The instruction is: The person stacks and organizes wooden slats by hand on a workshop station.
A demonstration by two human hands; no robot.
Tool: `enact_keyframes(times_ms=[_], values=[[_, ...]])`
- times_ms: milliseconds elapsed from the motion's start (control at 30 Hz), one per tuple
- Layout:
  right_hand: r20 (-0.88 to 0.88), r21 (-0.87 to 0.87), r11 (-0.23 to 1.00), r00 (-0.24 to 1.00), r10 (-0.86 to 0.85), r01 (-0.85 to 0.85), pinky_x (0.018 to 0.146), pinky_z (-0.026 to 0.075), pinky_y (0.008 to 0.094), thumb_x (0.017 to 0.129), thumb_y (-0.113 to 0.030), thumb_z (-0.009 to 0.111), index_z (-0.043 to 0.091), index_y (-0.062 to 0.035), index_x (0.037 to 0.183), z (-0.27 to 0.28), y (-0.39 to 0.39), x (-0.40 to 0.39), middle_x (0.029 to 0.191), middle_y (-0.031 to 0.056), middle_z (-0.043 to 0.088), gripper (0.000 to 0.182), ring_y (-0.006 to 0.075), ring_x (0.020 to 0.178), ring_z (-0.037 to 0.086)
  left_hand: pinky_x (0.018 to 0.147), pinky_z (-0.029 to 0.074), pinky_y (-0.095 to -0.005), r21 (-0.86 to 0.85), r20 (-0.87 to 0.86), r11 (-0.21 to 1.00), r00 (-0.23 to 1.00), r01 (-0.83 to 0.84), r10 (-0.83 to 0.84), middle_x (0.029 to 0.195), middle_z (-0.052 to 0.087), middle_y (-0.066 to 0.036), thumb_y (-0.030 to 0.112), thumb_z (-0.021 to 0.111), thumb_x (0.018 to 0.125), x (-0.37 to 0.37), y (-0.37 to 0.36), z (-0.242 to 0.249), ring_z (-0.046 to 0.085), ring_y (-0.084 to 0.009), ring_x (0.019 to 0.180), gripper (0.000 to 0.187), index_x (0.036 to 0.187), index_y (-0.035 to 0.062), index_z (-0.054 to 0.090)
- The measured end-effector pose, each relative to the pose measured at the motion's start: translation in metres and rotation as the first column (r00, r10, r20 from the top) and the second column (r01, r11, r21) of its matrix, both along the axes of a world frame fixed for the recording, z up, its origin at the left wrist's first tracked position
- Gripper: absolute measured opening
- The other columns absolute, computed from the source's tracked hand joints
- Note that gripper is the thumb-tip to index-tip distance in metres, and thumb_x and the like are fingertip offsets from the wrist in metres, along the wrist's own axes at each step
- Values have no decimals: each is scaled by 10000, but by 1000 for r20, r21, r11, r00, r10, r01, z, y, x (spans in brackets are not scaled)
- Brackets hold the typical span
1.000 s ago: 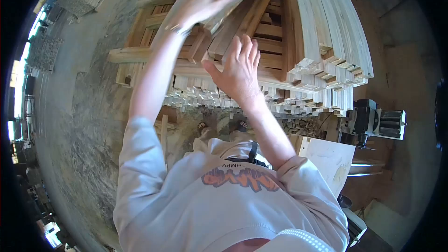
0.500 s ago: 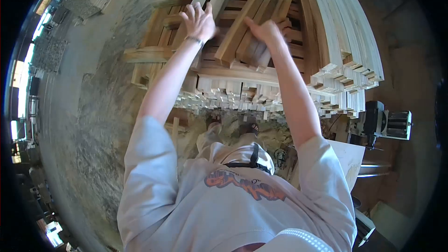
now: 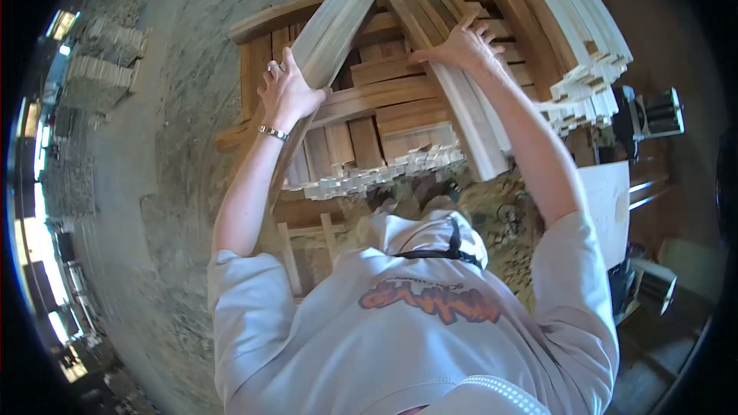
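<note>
The fingers of the left hand (image 3: 288, 92) are wrapped round the near part of a bundle of pale slats (image 3: 332, 27), thumb on the right face and the other fingers curled over the left edge, so the slats sit clamped in the palm and run away from it, up and to the far right. That grip looks chosen to keep several slats together as one pack while it is tilted off the stack; the near ends drop below the hand and are hidden behind the wrist, which wears a metal bracelet (image 3: 272, 133). The right hand (image 3: 461, 46) lies flatter: its fingers are spread apart and pressed on top of a long pale board (image 3: 461, 107), thumb reaching left, more a steadying press than a closed grasp, and whether any fingertip hooks under the far edge cannot be told. The board runs from beyond the fingertips toward the person, its near end jutting past the stack's edge. Both pieces rest on or just above a crosswise stack of brown timber (image 3: 384, 115), laid in alternating layers, probably so the wood stays stable and aired. To the right stands a taller pile of light slats (image 3: 584, 38), and beside it a machine (image 3: 646, 119). Below the stack lies a dusty floor (image 3: 169, 184), with more piles far left.
</note>
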State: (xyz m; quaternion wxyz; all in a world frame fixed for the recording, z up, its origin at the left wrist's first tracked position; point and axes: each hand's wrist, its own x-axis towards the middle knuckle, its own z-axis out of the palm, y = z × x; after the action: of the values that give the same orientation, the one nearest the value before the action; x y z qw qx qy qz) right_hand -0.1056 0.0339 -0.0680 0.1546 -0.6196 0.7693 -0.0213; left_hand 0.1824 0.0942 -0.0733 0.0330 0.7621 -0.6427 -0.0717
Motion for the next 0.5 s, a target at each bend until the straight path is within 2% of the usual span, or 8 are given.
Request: enact_keyframes(times_ms=[167,233,300,367,400,433,467,500], values=[[-126,59,998,992,3,4,1085,210,643,517,-738,752,59,85,1481,4,10,0,1492,363,179,1444,494,1402,170,1077,330,-517,-76,6,990,993,121,-121,1382,391,-364,456,845,590,19,6,-4,371,-439,1331,1162,1479,11,242],[-39,75,996,998,54,-51,1112,225,608,540,-653,757,111,90,1467,17,15,-7,1481,373,196,1352,490,1398,192,1056,371,-455,-149,-262,957,923,251,-283,1342,450,-317,476,842,576,44,-7,-7,429,-411,1279,1124,1425,-40,318],[14,77,997,1000,-12,11,1093,309,513,571,-573,728,192,95,1443,37,35,-29,1439,359,306,1222,442,1359,308,1022,410,-373,-173,-523,962,808,212,-272,1225,558,-304,402,851,601,57,-3,0,500,-348,1237,1020,1336,-142,399],[496,247,968,864,-85,-46,1011,395,437,558,-537,723,268,101,1408,48,66,-62,1341,319,442,1156,389,1256,445,1010,415,-346,-82,-739,979,647,189,-187,1260,543,-243,340,830,653,38,23,48,515,-284,1205,1002,1384,-135,336],[596,201,979,796,-108,-18,934,436,401,551,-512,724,316,100,1384,49,94,-77,1250,272,515,1111,345,1135,532,1018,404,-339,-30,-814,983,566,184,-130,1298,516,-224,315,818,674,33,33,59,506,-266,1205,985,1403,-122,320],[639,128,991,762,-103,27,900,456,409,555,-483,717,295,60,1410,53,127,-89,1197,247,534,1097,320,1101,547,1034,383,-343,-66,-821,979,548,192,-162,1328,488,-209,279,799,688,27,45,66,490,-261,1218,963,1418,-108,305],[772,236,966,624,-123,-102,1037,378,426,562,-558,677,299,30,1445,54,156,-107,1361,283,426,1126,407,1262,426,1051,362,-347,-106,-828,973,524,203,-199,1357,460,-195,244,780,703,21,52,73,474,-256,1231,942,1434,-93,290],[844,202,977,518,-138,-68,1047,367,432,558,-556,710,239,1,1473,47,192,-126,1364,270,420,1170,384,1273,413,1071,325,-350,-92,-806,970,555,226,-206,1374,442,-188,211,756,704,15,60,82,448,-255,1249,915,1441,-77,296]])
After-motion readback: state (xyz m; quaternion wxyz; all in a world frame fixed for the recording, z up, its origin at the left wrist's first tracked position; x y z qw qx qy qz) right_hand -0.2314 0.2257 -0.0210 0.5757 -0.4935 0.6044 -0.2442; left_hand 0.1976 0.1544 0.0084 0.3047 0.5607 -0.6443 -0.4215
